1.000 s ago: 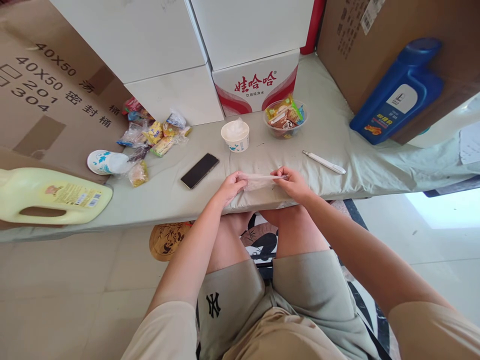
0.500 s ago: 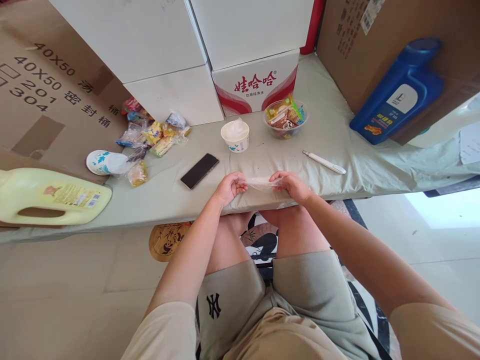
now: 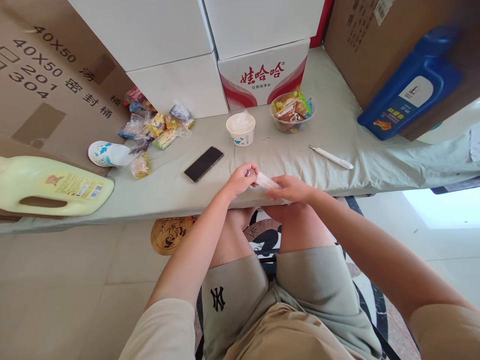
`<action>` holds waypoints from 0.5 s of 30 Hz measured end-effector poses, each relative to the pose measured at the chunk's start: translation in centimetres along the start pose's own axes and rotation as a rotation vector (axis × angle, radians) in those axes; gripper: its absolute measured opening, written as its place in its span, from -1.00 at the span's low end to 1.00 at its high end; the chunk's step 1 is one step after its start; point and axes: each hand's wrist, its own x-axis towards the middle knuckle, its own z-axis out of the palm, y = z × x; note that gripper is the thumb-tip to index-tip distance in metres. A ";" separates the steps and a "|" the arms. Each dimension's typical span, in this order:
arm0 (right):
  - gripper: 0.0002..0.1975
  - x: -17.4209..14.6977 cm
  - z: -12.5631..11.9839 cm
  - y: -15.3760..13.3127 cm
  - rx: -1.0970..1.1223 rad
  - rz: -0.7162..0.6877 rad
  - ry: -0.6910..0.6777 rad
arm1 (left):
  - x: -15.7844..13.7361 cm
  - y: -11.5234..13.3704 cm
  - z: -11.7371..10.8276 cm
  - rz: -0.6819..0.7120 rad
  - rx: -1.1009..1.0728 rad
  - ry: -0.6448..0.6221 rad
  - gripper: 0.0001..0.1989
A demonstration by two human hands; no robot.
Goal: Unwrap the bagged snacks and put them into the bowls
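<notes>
Between my hands, over the front edge of the cloth-covered bench (image 3: 172, 197), stretches a narrow folded piece of thin clear plastic film (image 3: 267, 181). My left hand (image 3: 242, 180) pinches its upper left end with curled fingers. At the lower right end, my right hand (image 3: 291, 189) is closed on the film, some of its fingers hidden beneath. Just beyond my hands stands a paper cup (image 3: 240, 131) with a crumpled clear film in it. A black phone (image 3: 203, 164) lies to the left, and a white pen-like tool (image 3: 332, 157) to the right.
Behind the cup are stacked white boxes (image 3: 180, 90) and a clear bowl of wrapped snacks (image 3: 293, 112). Loose snack packets (image 3: 161, 125), a tipped paper cup (image 3: 107, 153) and a yellow jug (image 3: 56, 186) lie left. A blue bottle (image 3: 410, 90) stands right.
The film has gone from stretched level to slanting down rightward and looks more narrowly bunched. My left hand is higher relative to my right. The whole view has shifted slightly.
</notes>
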 end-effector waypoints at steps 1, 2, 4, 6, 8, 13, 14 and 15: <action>-0.80 -0.3 0.3 -0.6 -0.053 0.042 -0.027 | -0.2 0.3 0.0 0.057 0.103 0.084 -0.81; -0.79 -0.6 0.6 -1.0 -0.080 0.073 -0.011 | -0.5 0.6 0.1 0.121 0.209 0.193 -0.78; -0.75 -0.8 1.1 -1.5 -0.094 0.096 0.083 | -1.3 1.0 0.5 0.253 0.383 0.380 -0.74; -0.75 -0.8 1.5 -1.6 -0.114 0.073 0.125 | -2.2 1.1 1.3 0.339 0.449 0.387 -0.77; -0.78 -0.9 1.7 -1.6 -0.139 0.007 0.132 | -2.9 0.7 2.5 0.333 0.385 0.217 -0.78; -0.70 -1.2 2.1 -1.6 -0.194 -0.137 0.208 | -2.8 -1.0 4.0 0.126 -0.092 0.053 -0.65; -0.67 -1.2 2.1 -1.5 -0.177 -0.141 0.246 | -2.7 -1.1 3.9 0.121 -0.157 0.098 -0.62; -0.67 -1.1 2.1 -1.3 -0.145 -0.147 0.312 | -2.5 -1.2 3.7 0.122 -0.204 0.138 -0.60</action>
